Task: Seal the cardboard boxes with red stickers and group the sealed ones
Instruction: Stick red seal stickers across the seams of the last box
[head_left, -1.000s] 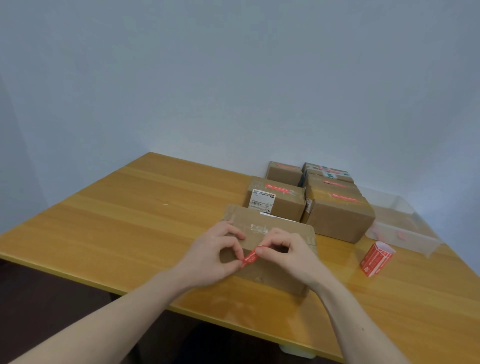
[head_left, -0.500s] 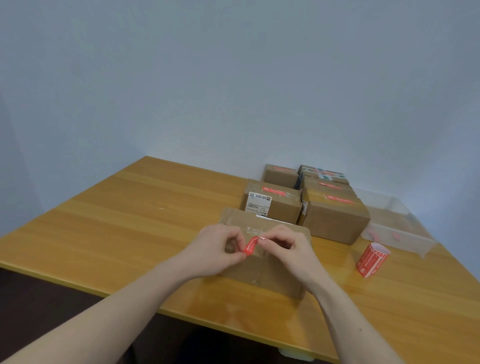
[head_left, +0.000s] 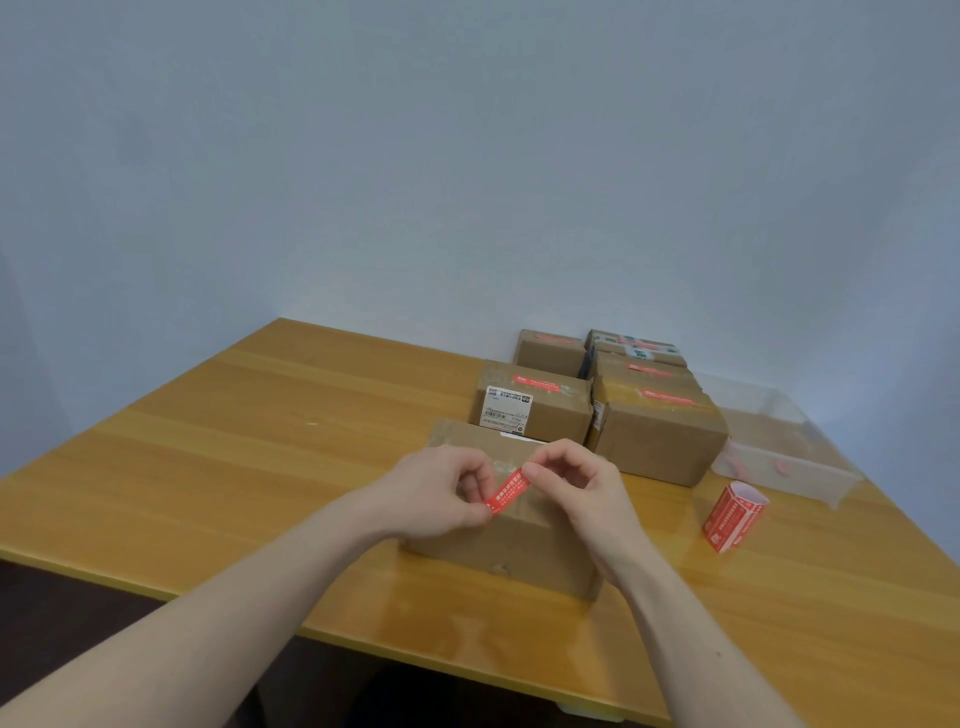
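Since a second ago the red sticker (head_left: 507, 492) has been drawn out longer between the two hands and now shows its white print, slanting up to the right, where before only a short red bit peeked out. The left hand (head_left: 436, 493) pinches its lower end with curled fingers, and the right hand (head_left: 576, 480) pinches the upper end, fingers bent above it. Both are held over the top of the nearest cardboard box (head_left: 511, 545), which sits on the tabletop (head_left: 234, 467) near the front edge, partly hidden by the wrists. To the right stands a roll of red stickers (head_left: 733, 517), apart from the box. Farther back, a group of sealed boxes (head_left: 597, 400) with red stickers on top sits close together, beside a clear plastic tray (head_left: 779, 457) near the wall.
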